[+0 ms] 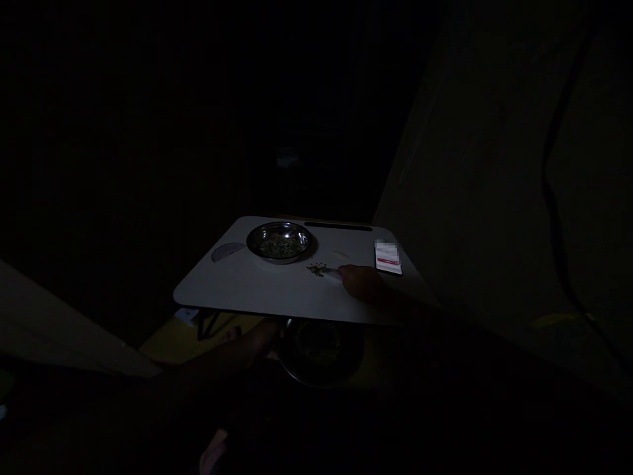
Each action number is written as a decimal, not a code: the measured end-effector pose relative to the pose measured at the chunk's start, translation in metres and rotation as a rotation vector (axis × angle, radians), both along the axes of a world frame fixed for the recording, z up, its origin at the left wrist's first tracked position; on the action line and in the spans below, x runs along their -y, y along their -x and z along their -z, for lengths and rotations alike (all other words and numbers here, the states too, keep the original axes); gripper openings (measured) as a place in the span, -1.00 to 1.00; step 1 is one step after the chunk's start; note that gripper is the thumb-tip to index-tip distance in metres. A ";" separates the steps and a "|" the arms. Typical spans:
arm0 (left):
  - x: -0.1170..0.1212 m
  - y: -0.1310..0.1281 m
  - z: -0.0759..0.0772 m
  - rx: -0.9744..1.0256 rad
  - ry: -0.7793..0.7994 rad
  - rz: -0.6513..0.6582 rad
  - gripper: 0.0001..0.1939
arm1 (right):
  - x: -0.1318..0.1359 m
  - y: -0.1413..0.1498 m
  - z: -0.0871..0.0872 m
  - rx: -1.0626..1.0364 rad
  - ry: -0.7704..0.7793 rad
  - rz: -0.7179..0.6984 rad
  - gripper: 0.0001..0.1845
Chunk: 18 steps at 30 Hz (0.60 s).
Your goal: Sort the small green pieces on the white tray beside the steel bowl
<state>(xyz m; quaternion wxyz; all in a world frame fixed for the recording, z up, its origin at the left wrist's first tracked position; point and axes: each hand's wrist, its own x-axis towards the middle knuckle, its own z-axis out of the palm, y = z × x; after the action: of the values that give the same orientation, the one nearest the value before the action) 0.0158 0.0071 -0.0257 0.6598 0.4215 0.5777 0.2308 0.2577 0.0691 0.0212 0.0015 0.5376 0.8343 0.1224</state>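
Observation:
My right hand (359, 280) rests on a white lap desk (237, 284), next to a small heap of green bits (316, 270). A pale narrow strip (332, 272), perhaps a blade, runs from its fingers to the heap; the dim light hides whether it is held. A steel bowl (279, 241) with green bits inside stands on the desk. Below the desk, my left hand (262, 333) is dim, close to a dark bowl (321, 353) holding more green matter. Its fingers are hidden.
A smartphone (388, 257) with a lit screen lies at the desk's right edge. A pale half-round item (227, 251) lies at the back left. The desk has a long slot along its far edge. Dark walls and a yellowish floor surround it.

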 end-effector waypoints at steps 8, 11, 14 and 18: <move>0.003 -0.002 -0.004 -0.071 -0.020 -0.046 -0.83 | 0.006 -0.004 -0.003 -0.008 -0.009 0.009 -0.71; 0.001 -0.001 0.000 -0.097 -0.015 -0.061 -0.87 | 0.008 -0.007 -0.004 -0.006 -0.001 0.003 -0.71; 0.002 -0.002 -0.005 -0.058 0.010 -0.033 -0.87 | 0.008 -0.008 -0.002 -0.005 0.006 0.004 -0.72; 0.005 -0.005 -0.016 -0.044 0.022 -0.044 -0.88 | 0.008 -0.007 -0.002 0.002 0.014 0.016 -0.72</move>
<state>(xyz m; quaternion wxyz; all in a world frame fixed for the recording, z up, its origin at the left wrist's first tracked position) 0.0210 0.0024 -0.0098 0.6462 0.4066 0.6037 0.2295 0.2644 0.0614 0.0231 0.0073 0.5438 0.8309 0.1172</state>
